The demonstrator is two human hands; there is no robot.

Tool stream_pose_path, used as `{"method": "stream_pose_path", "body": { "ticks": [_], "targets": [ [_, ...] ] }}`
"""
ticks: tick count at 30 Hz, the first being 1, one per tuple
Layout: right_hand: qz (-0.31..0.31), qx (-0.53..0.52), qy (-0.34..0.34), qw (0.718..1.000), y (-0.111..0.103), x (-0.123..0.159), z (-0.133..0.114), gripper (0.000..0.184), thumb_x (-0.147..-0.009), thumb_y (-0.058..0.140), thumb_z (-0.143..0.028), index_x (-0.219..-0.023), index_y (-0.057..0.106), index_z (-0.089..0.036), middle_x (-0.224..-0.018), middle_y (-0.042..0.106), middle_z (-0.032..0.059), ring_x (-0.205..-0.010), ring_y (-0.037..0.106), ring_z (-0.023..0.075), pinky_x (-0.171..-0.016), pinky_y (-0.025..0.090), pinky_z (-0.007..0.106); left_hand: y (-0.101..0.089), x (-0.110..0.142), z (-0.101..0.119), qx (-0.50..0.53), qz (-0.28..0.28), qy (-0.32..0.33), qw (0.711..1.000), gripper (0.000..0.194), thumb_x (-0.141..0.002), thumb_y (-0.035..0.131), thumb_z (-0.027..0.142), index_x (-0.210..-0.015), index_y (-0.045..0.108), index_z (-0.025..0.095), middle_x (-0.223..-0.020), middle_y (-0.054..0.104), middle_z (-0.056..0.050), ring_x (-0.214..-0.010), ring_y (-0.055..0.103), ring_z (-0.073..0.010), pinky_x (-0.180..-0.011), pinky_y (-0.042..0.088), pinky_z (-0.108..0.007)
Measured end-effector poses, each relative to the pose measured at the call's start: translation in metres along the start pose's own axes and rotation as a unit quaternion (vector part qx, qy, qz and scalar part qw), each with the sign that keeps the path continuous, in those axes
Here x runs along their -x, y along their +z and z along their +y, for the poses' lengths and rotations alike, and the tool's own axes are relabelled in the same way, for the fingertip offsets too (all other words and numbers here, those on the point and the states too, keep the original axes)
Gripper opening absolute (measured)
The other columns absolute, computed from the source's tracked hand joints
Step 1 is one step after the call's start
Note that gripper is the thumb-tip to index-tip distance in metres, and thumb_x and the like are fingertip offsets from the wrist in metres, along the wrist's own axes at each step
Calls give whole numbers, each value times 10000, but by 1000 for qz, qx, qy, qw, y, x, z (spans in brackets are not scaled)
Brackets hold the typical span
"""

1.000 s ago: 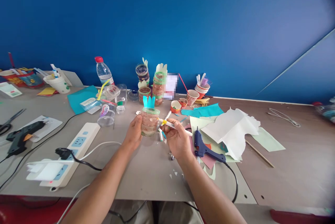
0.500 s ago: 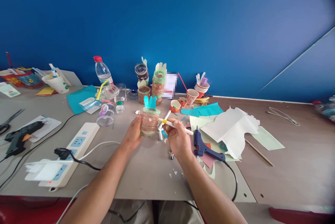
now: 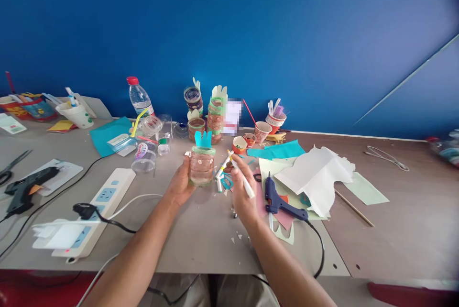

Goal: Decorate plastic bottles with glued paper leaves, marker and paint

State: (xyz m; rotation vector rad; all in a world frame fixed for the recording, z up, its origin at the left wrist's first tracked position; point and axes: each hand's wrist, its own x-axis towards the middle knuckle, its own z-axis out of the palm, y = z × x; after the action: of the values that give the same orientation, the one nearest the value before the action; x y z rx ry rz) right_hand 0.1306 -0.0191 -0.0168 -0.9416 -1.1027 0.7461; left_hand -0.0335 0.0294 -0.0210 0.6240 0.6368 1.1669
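Note:
My left hand [image 3: 182, 181] is wrapped round the left side of a clear plastic jar [image 3: 202, 173] with brownish bands, a pale green rim and base, and small light marks on its side. A blue scalloped paper piece [image 3: 203, 139] stands up from the jar's rim. In my right hand [image 3: 245, 190] is a white marker [image 3: 245, 183] with a yellowish tip, pointing up and left, apart from the jar. Several white markers [image 3: 221, 173] lie between the hands beside blue paper scraps [image 3: 227, 181].
Similar decorated jars [image 3: 215, 123] stand by the blue wall. A blue glue gun [image 3: 274, 199] rests on paper at right, near crumpled white paper [image 3: 315, 173]. At left are a power strip [image 3: 107, 209], a black glue gun [image 3: 30, 185] and a water bottle [image 3: 139, 96].
The marker in my right hand has moved away from the jar and turned from nearly level to steeply slanted. The jar has shifted slightly left and turned a little in my left hand.

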Motion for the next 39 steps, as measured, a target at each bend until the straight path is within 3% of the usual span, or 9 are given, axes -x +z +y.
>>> {"method": "stream_pose_path", "body": {
  "ticks": [3, 6, 10, 20, 39],
  "targets": [
    [-23, 140, -131, 981, 3, 6, 4, 319, -976, 550, -309, -1272, 667, -304, -1055, 601, 71, -964, 592, 218, -871, 523, 430, -1, 0, -1, 12, 0, -1, 1000, 504, -923, 592, 593, -1044, 754, 131, -989, 803, -93, -892, 758, -196, -795, 599, -270],
    [-55, 205, -187, 959, 5, 9, 5, 430, -971, 496, -159, -1346, 612, -334, -1109, 539, 83, -1017, 584, 223, -874, 534, 422, -2, -1, -4, 5, 10, -3, 1000, 524, -911, 603, 602, -1061, 753, 122, -994, 800, -115, -918, 758, -234, -796, 598, -306],
    [-93, 250, -195, 944, 5, 11, 2, 524, -948, 481, -92, -1412, 551, -327, -1092, 508, 81, -1024, 587, 229, -883, 547, 421, -5, -1, -8, -1, 14, 5, 1000, 588, -881, 627, 630, -1086, 750, 92, -1005, 796, -148, -975, 751, -281, -824, 593, -346],
    [-131, 262, -219, 931, 7, 13, 6, 616, -965, 476, -106, -1542, 386, -303, -1105, 495, 96, -1043, 587, 238, -893, 566, 432, -3, -1, -7, -1, -29, -1, 1000, 587, -870, 636, 639, -1109, 754, 116, -1036, 798, -143, -946, 762, -275, -753, 589, -313],
    [-142, 252, -235, 928, 10, 16, 7, 610, -964, 479, -89, -1526, 394, -311, -1124, 502, 95, -1032, 605, 226, -889, 566, 429, 1, 0, -8, 13, -12, 14, 1000, 554, -848, 667, 640, -1025, 745, 121, -925, 802, -100, -844, 767, -222, -738, 603, -278]
  ]
}}
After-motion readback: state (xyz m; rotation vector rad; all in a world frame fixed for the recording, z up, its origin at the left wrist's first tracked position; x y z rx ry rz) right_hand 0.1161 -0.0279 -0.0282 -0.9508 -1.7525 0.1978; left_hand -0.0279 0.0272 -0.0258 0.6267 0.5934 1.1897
